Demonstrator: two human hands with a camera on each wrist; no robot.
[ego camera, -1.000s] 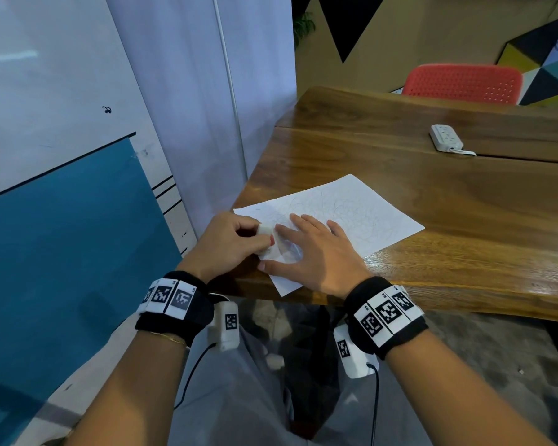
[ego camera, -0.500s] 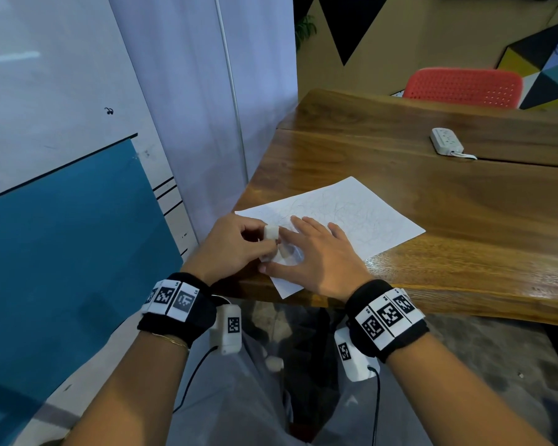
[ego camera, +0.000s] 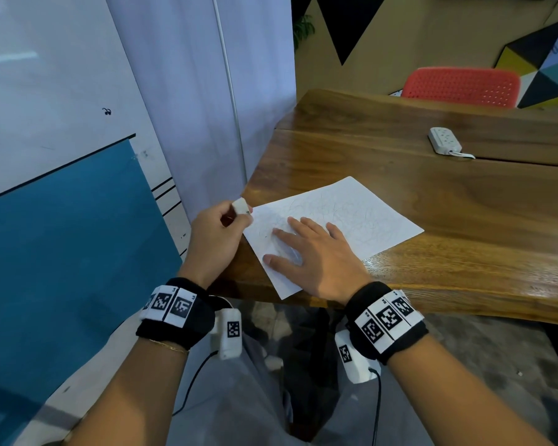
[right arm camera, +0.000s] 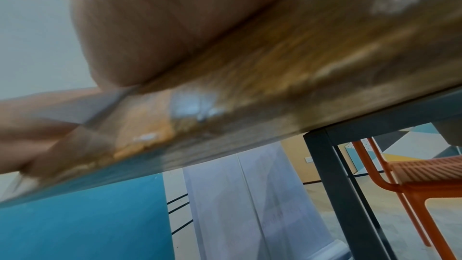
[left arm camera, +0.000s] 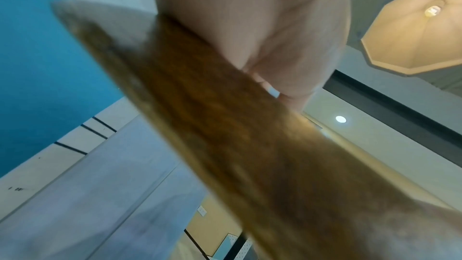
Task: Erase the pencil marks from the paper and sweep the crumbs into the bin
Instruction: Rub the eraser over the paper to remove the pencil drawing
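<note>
Left hand (ego camera: 216,233) lifted off paper (ego camera: 351,210), pinching eraser (ego camera: 240,206)

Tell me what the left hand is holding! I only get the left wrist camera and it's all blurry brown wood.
Observer: The head view shows the left hand pinching a small white eraser just beside the left corner of the paper.
Kid: Is the other hand helping?
Observer: Yes. The right hand lies flat on the paper with its fingers spread, pressing it against the table.
Kid: Are the scribbles all gone?
Observer: No. Faint pencil marks cover much of the sheet, and no bin shows in any view.
</note>
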